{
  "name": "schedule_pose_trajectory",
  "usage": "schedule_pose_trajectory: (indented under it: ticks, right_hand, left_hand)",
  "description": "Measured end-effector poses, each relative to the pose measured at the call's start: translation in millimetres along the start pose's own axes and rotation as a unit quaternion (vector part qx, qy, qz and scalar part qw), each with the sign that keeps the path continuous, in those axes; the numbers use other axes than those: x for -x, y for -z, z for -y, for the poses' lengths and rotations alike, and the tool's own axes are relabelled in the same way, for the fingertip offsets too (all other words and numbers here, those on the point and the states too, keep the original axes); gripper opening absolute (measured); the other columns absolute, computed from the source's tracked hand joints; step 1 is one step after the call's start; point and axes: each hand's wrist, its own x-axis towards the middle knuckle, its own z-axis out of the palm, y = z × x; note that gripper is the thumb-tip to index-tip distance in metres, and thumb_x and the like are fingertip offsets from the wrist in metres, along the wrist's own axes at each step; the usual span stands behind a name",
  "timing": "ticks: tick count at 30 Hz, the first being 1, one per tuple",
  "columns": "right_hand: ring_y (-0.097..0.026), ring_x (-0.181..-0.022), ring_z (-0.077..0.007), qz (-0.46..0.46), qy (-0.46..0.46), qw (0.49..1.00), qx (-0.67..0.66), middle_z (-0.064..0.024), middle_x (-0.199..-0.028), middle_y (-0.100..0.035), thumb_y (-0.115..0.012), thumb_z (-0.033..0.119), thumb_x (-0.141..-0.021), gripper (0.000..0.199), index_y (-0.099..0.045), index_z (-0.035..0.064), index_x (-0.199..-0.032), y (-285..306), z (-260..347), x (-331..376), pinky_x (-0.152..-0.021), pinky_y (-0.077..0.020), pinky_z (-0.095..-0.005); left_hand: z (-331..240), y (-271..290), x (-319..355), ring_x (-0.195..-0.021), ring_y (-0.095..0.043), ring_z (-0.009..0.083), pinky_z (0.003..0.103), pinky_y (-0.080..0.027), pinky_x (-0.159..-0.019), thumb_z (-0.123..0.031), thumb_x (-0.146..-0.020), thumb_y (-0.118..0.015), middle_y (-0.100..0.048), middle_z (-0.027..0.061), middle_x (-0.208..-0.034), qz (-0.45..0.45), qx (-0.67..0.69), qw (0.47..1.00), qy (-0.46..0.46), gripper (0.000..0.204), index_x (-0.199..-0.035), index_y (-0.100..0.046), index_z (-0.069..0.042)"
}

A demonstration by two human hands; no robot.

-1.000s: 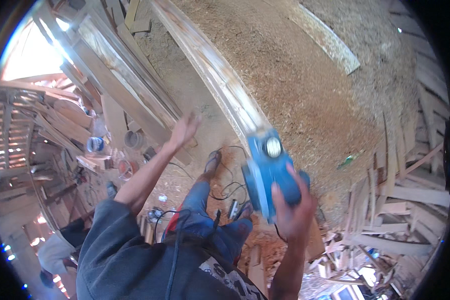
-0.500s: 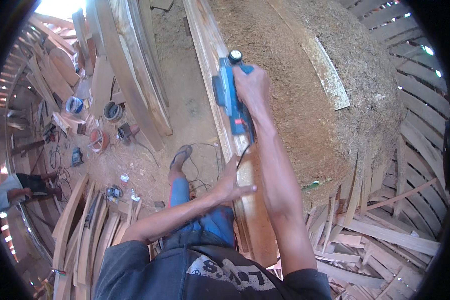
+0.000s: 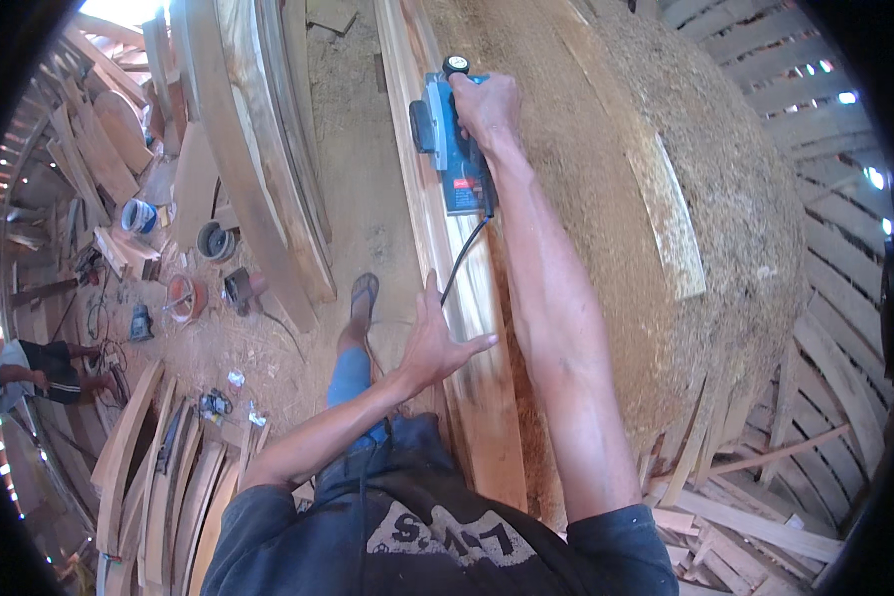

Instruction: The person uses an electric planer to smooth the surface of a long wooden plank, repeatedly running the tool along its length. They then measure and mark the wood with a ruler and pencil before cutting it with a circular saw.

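Note:
A blue electric planer point(image 3: 455, 189) rests on a long wooden plank point(image 3: 492, 437) that runs away from my body. My right hand point(image 3: 492, 107) is closed round the planer's handle, arm stretched far forward. From the planer's near end a black cord point(image 3: 456, 266) trails back toward my left hand point(image 3: 435, 343). That hand lies at the plank's left edge, its thumb apart and its fingers stretched forward. The cord passes close to its fingers; whether they touch it I cannot tell. Behind the planer the plank's surface looks pale and smooth.
A mound of shavings point(image 3: 586, 288) fills the ground right of the plank, with a pale board point(image 3: 677, 228) on it. Long curved timbers point(image 3: 258, 149) stand at left, near buckets point(image 3: 184, 298) and power tools. Another person point(image 3: 45, 372) is at far left. Scrap wood point(image 3: 755, 526) lies at lower right.
My right hand has pushed the planer farther forward along the plank, uncovering more of its surface and pulling the cord longer. My left hand has shifted slightly forward, and the view has moved a little.

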Motion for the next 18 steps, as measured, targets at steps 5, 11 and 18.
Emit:
schedule_pose_trajectory:
  ticks: [5,11,18]
  right_hand:
    - [-0.061,-0.043,-0.0219,0.017,0.000,1.000,-0.007,-0.0128,-0.055,-0.064,-0.072,0.029,-0.087,0.039,-0.067,-0.0056,-0.070,-45,15,-100,-0.045,-0.0477,-0.0394]
    - [-0.061,-0.043,-0.0217,0.021,0.023,0.999,0.009,-0.0116,-0.054,-0.062,-0.072,0.029,-0.086,0.039,-0.066,-0.0051,-0.068,-104,28,-221,-0.044,-0.0469,-0.0391]
    - [-0.058,-0.045,-0.0220,0.048,0.036,0.998,-0.024,-0.0133,-0.060,-0.064,-0.074,0.025,-0.087,0.037,-0.067,-0.0058,-0.067,-161,48,-356,-0.042,-0.0453,-0.0395]
  left_hand:
    - [-3,34,-105,-0.145,-0.032,0.0524,0.053,-0.032,-0.123,-0.052,-0.073,-0.091,-0.021,0.0391,-0.157,-0.025,-0.032,0.999,-0.017,0.143,-0.159,0.003,0.013]
    - [0,71,-205,-0.152,-0.017,0.0535,0.054,-0.024,-0.127,-0.060,-0.067,-0.092,-0.009,0.0402,-0.162,-0.062,-0.036,0.997,0.019,0.155,-0.158,0.010,0.014]
    - [10,82,-235,-0.159,0.002,0.0494,0.046,-0.015,-0.131,-0.073,-0.066,-0.087,0.014,0.0409,-0.166,0.118,0.079,0.983,0.113,0.165,-0.157,0.023,0.011]
